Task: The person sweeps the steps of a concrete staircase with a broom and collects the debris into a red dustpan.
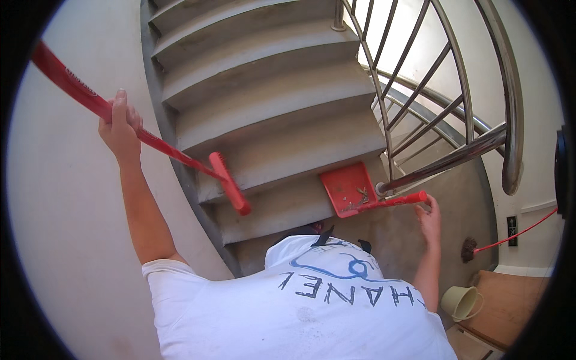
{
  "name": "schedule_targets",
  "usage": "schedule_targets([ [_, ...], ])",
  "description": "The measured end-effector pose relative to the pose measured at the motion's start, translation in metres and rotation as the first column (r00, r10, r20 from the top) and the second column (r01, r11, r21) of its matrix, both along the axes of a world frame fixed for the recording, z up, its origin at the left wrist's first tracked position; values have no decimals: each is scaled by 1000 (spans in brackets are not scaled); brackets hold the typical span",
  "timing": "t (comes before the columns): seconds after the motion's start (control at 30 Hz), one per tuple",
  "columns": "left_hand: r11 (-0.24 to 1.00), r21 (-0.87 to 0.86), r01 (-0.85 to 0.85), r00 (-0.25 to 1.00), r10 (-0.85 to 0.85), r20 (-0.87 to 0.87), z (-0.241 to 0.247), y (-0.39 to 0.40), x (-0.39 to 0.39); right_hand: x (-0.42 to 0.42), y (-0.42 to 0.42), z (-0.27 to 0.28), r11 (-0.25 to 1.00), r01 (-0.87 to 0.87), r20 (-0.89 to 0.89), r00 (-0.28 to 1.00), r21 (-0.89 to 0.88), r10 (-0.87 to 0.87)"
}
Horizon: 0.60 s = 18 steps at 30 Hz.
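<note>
My left hand [120,130] is closed around the long red handle of a broom [173,155], thumb laid along the shaft. The red broom head [229,183] is over the lower steps, and whether it touches them I cannot tell. To its right a red dustpan [342,184] is at the edge of the lower stairs, beside the railing's foot. Bits of dry debris [362,194] lie in the pan. My right hand [429,220] grips the end of the dustpan's short red handle [407,198] with its fingertips.
Concrete stairs [270,103] rise ahead, between a white wall [76,180] and a stainless-steel railing [445,166]. At right are a red-handled mop or brush [469,249], a pale green bucket [455,302] and a brown wooden panel [508,301].
</note>
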<state>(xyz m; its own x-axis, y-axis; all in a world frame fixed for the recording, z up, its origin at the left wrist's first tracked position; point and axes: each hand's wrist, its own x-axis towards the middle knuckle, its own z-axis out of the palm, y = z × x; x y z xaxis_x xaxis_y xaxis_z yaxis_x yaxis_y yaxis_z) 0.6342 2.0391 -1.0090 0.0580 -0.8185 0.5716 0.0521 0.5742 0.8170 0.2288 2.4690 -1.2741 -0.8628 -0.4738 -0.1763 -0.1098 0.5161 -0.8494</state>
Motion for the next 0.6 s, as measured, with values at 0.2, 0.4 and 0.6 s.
schedule_targets([
  [0.2,993,106,-46,958,13,288,-54,-55,-23,7,-6,55,969,179,-1,983,-172,-182],
  [0.4,948,149,280,896,-314,314,-113,-53,-104,31,-43,123,925,63,-96,990,-374,-107],
  [0.6,705,231,671,637,-707,307,-99,31,-216,61,-87,199,787,-143,-205,979,-600,22],
])
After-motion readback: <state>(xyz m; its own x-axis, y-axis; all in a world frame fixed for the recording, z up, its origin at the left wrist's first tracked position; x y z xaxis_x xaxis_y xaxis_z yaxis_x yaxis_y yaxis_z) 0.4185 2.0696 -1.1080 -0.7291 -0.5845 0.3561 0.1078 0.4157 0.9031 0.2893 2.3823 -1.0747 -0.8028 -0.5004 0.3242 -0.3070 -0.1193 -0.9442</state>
